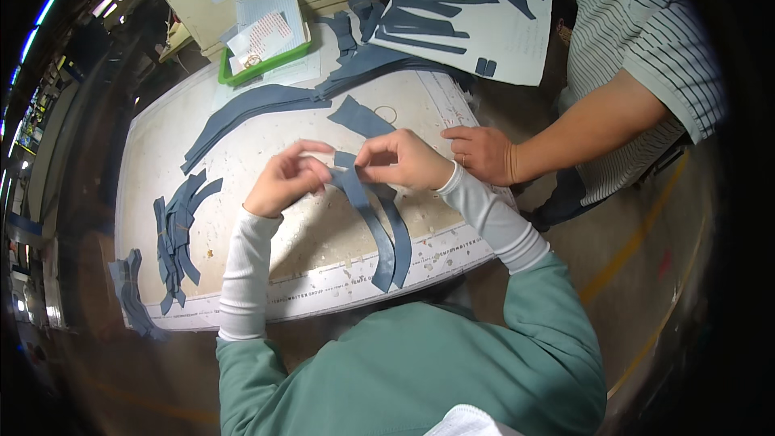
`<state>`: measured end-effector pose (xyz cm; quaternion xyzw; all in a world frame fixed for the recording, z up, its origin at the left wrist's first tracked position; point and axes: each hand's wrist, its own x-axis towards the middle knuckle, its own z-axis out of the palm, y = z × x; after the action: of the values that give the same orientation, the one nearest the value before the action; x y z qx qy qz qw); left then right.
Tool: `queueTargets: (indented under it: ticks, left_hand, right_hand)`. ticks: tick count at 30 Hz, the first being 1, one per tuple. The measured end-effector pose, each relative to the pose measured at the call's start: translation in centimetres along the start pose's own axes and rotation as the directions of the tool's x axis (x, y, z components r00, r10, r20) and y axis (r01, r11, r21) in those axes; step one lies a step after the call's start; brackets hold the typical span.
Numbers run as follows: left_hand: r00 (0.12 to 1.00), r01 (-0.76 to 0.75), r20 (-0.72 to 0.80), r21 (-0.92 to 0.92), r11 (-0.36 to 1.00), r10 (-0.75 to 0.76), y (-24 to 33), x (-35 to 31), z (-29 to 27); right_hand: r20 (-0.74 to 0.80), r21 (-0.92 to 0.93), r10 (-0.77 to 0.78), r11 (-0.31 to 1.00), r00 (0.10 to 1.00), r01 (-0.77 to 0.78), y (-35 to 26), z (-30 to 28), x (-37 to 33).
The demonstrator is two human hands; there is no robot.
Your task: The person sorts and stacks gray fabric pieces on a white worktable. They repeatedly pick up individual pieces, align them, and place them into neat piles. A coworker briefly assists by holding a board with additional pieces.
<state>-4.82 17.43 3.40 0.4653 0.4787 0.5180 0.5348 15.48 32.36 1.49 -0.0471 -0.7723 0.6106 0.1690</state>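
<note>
Above the table, two long curved blue-grey strips [373, 218] of leather-like material hang down toward the near edge. My right hand [406, 161] pinches their upper end between thumb and fingers. Close by on the left, my left hand [289, 181] has its thumb and fingertips closed at a corner of the same strip end. Whether the fingertips hold anything besides the strip is too small to tell. Just beyond my hands lies a wider blue-grey piece [361, 119], with a thin rubber band [387, 114] beside it.
Stacked curved pieces [250, 117] lie across the table [242, 186]; bundled strips [173, 234] lie at left. A green tray [266, 66] with papers stands at the back. At right, a co-worker's hand [484, 153] rests on the table edge; their other hand holds a pattern sheet [517, 48].
</note>
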Motion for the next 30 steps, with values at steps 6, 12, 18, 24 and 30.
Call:
queueTargets:
  ticks: [6, 12, 18, 24, 30]
  left_hand:
    - [0.989, 0.145, 0.007, -0.110, 0.983, -0.145, -3.1, 0.7, -1.5]
    - [0.998, 0.032, -0.029, -0.414, 0.910, -0.048, -6.2, 0.6, -1.5]
    - [0.954, 0.022, -0.201, -0.695, 0.719, -0.223, -7.7, 1.3, 0.9]
    - [0.953, 0.104, -0.188, -0.530, 0.842, -0.236, -8.1, 1.3, 2.3]
    - [0.951, 0.106, -0.183, -0.563, 0.820, -0.249, -8.6, 1.3, 2.0]
  right_hand:
    - [0.055, 0.042, -0.092, 0.995, 0.994, 0.090, 2.2, 0.4, 1.0]
    - [0.044, 0.193, 0.070, 0.978, 0.997, -0.077, 4.0, 1.1, 0.4]
    - [-0.010, 0.429, 0.257, 0.874, 0.966, -0.228, 4.6, 2.1, 0.3]
    - [-0.017, 0.345, 0.331, 0.888, 0.944, -0.305, 5.8, 3.2, 0.2]
    - [-0.039, 0.261, 0.314, 0.920, 0.949, -0.294, 6.5, 3.3, 0.1]
